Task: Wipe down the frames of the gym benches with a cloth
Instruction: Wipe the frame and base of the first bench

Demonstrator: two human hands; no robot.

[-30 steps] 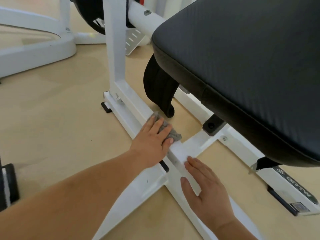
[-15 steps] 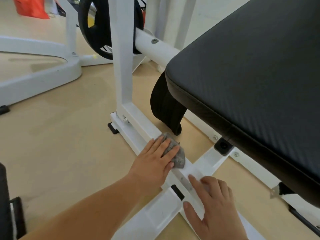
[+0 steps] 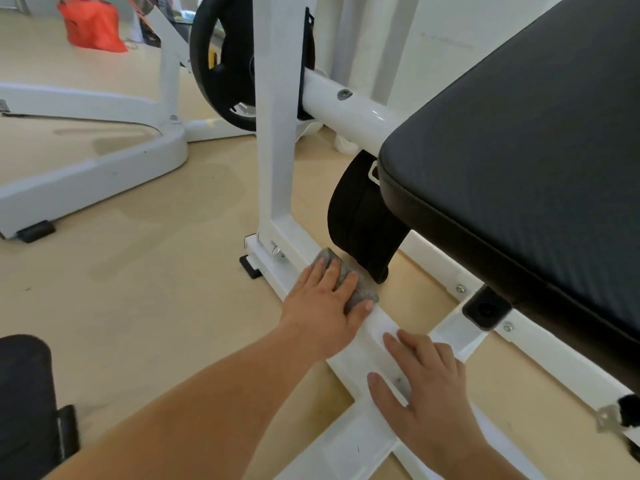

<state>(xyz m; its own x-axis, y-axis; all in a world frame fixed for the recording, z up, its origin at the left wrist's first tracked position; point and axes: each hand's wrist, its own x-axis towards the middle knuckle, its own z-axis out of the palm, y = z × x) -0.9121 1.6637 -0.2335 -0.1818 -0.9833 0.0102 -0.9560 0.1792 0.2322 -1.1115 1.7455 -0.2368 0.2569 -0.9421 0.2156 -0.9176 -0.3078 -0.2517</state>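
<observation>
A white bench frame [image 3: 277, 188] stands on the floor, its low base rail running from the upright toward me. My left hand [image 3: 323, 306] presses a grey cloth [image 3: 360, 292] flat onto that rail, fingers straight over it. Just nearer on the same rail, my right hand [image 3: 426, 386] rests flat with fingers spread, holding nothing. The black padded seat [image 3: 519, 161] overhangs the frame on the right. A black roller pad [image 3: 363, 223] hangs under the seat's end, close behind the cloth.
A black weight plate [image 3: 221, 64] sits behind the upright. Another white machine base [image 3: 90, 168] lies at the left. An orange bag [image 3: 91, 26] is on the floor at the back. A black padded object [image 3: 24, 403] fills the lower left corner.
My left hand has slid the cloth along the base rail away from me, toward the upright. My right hand stays flat on the rail. The view has tilted upward.
</observation>
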